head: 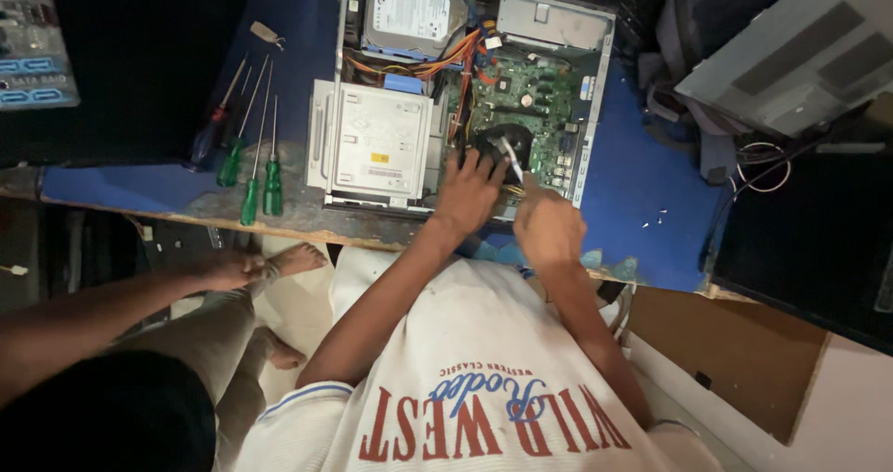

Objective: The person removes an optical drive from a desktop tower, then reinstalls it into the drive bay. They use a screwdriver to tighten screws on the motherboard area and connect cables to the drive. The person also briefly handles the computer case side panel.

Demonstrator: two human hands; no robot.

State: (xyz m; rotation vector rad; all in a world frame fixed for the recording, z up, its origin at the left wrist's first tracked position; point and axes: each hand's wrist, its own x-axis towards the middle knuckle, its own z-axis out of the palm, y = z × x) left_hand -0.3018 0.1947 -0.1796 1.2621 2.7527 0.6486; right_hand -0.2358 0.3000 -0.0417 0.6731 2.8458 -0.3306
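An open desktop computer case (pixel 600 91) lies on a blue-covered table (pixel 642 184). Inside it are a green motherboard (pixel 530 95), a hard drive (pixel 414 12), a silver drive cage (pixel 377 142) and a black cooler fan (pixel 502 139). My left hand (pixel 468 195) rests on the near edge of the fan, fingers spread. My right hand (pixel 549 230) grips a thin screwdriver (pixel 511 160), whose metal shaft points at the fan beside my left fingers. The tip's exact contact point is hidden.
Several screwdrivers with green and dark handles (pixel 251 170) lie left of the case. Small loose screws (pixel 656 219) sit on the blue cover to the right. A grey case (pixel 791 58) and cables lie at the far right. Another person's arm (pixel 93 319) and bare feet (pixel 279 263) are at the left.
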